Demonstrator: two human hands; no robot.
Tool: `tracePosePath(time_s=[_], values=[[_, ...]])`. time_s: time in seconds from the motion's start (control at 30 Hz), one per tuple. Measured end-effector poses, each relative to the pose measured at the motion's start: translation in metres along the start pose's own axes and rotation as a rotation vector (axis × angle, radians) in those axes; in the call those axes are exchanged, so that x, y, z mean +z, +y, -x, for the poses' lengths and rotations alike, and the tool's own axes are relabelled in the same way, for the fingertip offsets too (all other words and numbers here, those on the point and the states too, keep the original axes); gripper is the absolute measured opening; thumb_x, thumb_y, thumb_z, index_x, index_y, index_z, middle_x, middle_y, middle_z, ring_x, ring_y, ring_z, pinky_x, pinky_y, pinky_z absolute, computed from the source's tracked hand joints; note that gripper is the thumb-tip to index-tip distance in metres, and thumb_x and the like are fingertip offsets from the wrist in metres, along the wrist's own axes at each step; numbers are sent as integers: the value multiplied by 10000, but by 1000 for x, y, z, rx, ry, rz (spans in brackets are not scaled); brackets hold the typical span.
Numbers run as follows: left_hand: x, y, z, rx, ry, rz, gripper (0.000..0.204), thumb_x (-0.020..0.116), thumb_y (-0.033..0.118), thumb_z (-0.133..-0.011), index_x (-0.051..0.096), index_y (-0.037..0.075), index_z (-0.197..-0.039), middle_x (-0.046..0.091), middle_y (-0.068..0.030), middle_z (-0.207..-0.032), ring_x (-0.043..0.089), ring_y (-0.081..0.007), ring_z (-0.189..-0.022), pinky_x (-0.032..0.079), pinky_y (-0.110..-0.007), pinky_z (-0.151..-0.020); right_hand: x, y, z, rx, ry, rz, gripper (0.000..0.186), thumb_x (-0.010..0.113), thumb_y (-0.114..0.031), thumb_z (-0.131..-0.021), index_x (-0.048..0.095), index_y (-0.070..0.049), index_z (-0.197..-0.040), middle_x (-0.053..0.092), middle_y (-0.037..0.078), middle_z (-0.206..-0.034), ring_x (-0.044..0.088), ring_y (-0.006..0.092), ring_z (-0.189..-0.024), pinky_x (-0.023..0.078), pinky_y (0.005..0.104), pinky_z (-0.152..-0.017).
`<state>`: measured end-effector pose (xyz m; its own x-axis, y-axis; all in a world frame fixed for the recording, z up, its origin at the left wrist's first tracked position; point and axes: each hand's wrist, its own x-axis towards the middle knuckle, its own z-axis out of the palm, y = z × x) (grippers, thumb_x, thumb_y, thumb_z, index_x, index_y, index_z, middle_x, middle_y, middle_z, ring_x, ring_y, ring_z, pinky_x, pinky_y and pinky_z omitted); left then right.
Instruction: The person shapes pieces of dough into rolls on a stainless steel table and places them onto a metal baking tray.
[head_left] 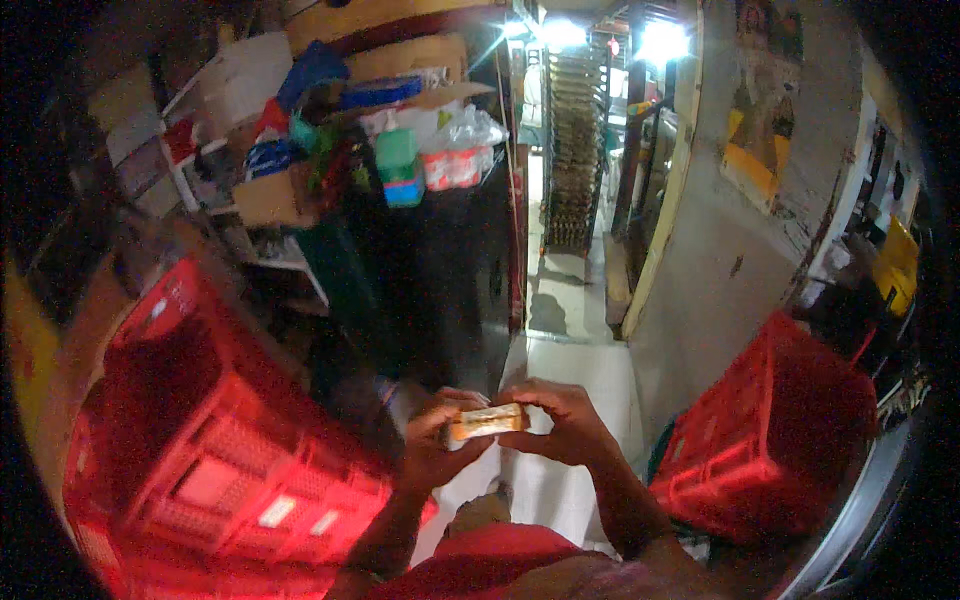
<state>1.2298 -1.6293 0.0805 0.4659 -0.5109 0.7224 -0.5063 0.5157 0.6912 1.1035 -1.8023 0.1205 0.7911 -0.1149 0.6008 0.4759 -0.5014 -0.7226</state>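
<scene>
Wall: grey and marked, ran along the right side; a yellowed poster hung high on it.
Left crates: red plastic with latticed sides, filled the lower left; pale labels showed on the near side.
Cabinet: dark, stood ahead and left of centre, goods heaped on top.
Right crate: red, open-topped, stood near the foot of the wall.
Floor: pale, ran from beneath the hands toward a bright doorway.
Rack: tall, many close-set tiers, stood beyond the doorway under white lamps.
Garment: red, on the wearer, at the lower edge.
Goods on cabinet: a red-and-white pack beside a green-and-blue box.
Left hand: pinched the packet's left end, fingers above, thumb below.
Right hand: pinched the right end, thumb and forefinger curved.
Packet: small, orange and whitish, held level between both hands, above the floor and between the crates; appeared to be a flat box, though blur left this unsure.
</scene>
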Motion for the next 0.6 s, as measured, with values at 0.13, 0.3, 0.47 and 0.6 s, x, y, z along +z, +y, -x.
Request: tracePosePath(time_s=[0.13,0.3,0.47,0.6], values=[[-3,-84,-77,26,-361,-365,422,868,69,-789,628,67,-1136,686,-150,-1157,685,-269,-1078,540,-393,-937,-49,51,-47,172,27,57,425,884,-26,-780,710,-41,-1167,732,92,-1111,701,191,-1039,564,354,-940],[17,-177,-163,60,-503,-508,407,876,137,-804,633,64,-1121,693,-163,-1137,698,-287,-1059,555,-398,-905,-108,142,-96,216,99,-87,442,896,-91,-772,724,-56,-1178,747,95,-1091,714,179,-1003,567,343,-928],[53,-257,-222,-125,-286,-524,381,866,212,-831,637,54,-1092,706,-164,-1086,716,-299,-985,577,-419,-852,-186,240,-156,89,21,-61,491,912,-99,-761,706,-42,-1202,743,99,-1153,707,179,-1062,554,357,-978],[65,-356,-255,-160,-307,-583,359,847,255,-857,643,43,-1063,717,-159,-1051,725,-309,-940,585,-418,-831,-258,323,-206,55,7,-162,564,902,-127,-783,655,-37,-1282,739,107,-1177,706,197,-1097,560,369,-983]])
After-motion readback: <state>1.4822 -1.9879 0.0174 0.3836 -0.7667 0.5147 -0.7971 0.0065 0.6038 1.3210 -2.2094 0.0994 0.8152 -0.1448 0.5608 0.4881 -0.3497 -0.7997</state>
